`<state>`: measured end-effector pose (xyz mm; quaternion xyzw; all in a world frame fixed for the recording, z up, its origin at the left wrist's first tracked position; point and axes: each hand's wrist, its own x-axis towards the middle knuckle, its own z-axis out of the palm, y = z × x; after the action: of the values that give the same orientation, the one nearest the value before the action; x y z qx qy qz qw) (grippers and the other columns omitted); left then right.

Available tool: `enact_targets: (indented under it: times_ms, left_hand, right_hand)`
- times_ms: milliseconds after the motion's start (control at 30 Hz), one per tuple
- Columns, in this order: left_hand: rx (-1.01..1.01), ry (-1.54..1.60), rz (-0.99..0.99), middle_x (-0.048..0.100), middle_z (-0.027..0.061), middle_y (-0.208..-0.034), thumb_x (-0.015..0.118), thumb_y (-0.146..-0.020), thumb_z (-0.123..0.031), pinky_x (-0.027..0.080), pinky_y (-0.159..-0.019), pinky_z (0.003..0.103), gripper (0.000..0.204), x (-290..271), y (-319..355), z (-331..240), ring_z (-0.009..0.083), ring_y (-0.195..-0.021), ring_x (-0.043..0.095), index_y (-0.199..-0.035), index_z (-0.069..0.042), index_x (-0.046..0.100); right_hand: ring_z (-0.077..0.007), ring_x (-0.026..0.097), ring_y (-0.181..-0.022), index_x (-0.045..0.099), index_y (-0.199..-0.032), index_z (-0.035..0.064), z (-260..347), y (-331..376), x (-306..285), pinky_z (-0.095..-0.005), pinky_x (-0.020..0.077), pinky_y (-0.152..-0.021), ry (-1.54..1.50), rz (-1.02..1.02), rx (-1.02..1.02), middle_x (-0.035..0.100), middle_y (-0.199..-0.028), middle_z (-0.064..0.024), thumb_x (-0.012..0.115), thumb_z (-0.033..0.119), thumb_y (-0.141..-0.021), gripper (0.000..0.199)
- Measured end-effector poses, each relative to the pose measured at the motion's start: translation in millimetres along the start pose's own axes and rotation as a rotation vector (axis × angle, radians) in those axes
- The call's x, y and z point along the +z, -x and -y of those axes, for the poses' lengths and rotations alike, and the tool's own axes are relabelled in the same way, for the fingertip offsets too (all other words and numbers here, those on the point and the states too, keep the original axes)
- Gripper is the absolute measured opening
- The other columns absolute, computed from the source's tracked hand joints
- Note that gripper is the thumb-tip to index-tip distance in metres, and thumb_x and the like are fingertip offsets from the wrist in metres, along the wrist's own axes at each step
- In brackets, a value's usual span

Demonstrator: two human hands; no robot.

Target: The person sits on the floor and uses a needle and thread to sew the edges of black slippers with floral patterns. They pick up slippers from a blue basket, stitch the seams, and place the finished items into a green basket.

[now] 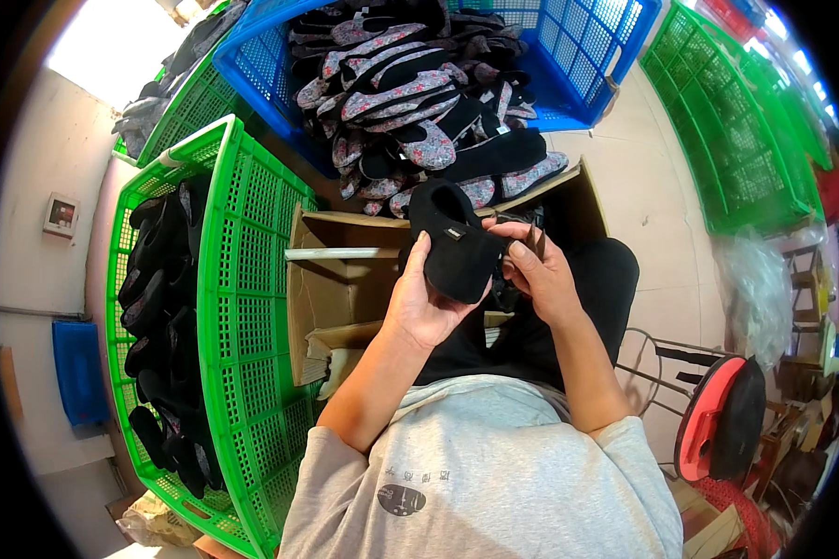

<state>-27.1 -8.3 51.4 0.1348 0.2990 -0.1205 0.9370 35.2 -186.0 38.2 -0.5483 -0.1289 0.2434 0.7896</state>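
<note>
My left hand (424, 303) is wrapped round a black cloth shoe (461, 261), gripping it from below and its left side. The thumb lies along the upper, and a small label shows beside the shoe's opening. My right hand (543, 275) is closed at the shoe's right edge, with its fingertips by the fabric. From its grip a pair of small dark thread snips (535, 239) points upward; the rest is hidden by the fingers. Just beyond the shoe lies a heap of black and floral-patterned shoes (401, 88).
The heap spills from a blue crate (587, 56) onto an open cardboard box (350, 284), crossed by a pale bar (340, 253). A green crate (256, 307) of black shoes stands left. At right are more green crates (718, 121) and a red-and-black stool (718, 419).
</note>
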Motion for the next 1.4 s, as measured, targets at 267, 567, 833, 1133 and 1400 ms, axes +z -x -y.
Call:
enact_targets:
  times_ms: [267, 567, 833, 1133, 1400]
  left_hand:
    - [0.010, -0.041, -0.055, 0.064, 0.0069, -0.118, 0.042, -0.101, -0.055, 0.057, -0.091, 0.043, 0.052, 10.5, 9.0, 2.2, 0.0219, -0.105, 0.064, -0.125, -0.012, 0.059]
    - [-0.059, -0.018, 0.065, 0.064, 0.0064, -0.114, 0.040, -0.102, -0.055, 0.061, -0.076, 0.044, 0.050, -6.7, 0.7, 0.0, 0.0227, -0.098, 0.066, -0.127, -0.014, 0.056]
    - [-0.058, -0.070, 0.033, 0.062, 0.0073, -0.118, 0.037, -0.102, -0.056, 0.055, -0.079, 0.043, 0.054, -8.4, 2.5, 0.4, 0.0226, -0.103, 0.060, -0.130, -0.013, 0.054]
    - [0.009, -0.065, -0.078, 0.062, 0.0050, -0.119, 0.049, -0.101, -0.050, 0.052, -0.082, 0.039, 0.046, 0.4, 8.9, 3.2, 0.0208, -0.103, 0.057, -0.127, -0.013, 0.057]
    - [0.057, -0.142, 0.079, 0.062, 0.0015, -0.123, 0.054, -0.102, -0.036, 0.048, -0.084, 0.037, 0.033, -17.5, 2.7, 6.2, 0.0167, -0.102, 0.055, -0.127, -0.015, 0.057]
  right_hand:
    - [-0.0043, 0.054, -0.081, 0.060, -0.101, 0.0045, -2.6, -13.8, 12.3, -0.0207, 0.0461, -0.071, 0.054, 0.073, -0.034, 0.060, -0.090, 0.0026, 0.071, 0.022, -0.093, 0.022]
    - [-0.0032, 0.053, -0.070, 0.058, -0.091, 0.0088, -21.3, -18.0, 29.2, -0.0191, 0.0446, -0.061, -0.165, -0.166, 0.141, 0.060, -0.082, 0.0038, 0.071, 0.017, -0.092, 0.016]
    - [-0.0033, 0.051, -0.064, 0.060, -0.090, 0.0101, -25.0, -13.4, 22.1, -0.0182, 0.0408, -0.055, -0.222, -0.152, 0.258, 0.059, -0.078, 0.0046, 0.072, 0.018, -0.092, 0.014]
    - [-0.0067, 0.058, -0.072, 0.063, -0.101, 0.0045, -5.3, -2.4, 17.6, -0.0215, 0.0478, -0.064, -0.131, -0.071, 0.135, 0.064, -0.087, 0.0003, 0.077, 0.008, -0.085, 0.021]
    - [-0.0124, 0.063, -0.081, 0.062, -0.102, 0.0015, -11.5, 0.1, 15.8, -0.0280, 0.0553, -0.073, -0.169, -0.009, 0.130, 0.064, -0.105, -0.0055, 0.075, -0.001, -0.084, 0.023]
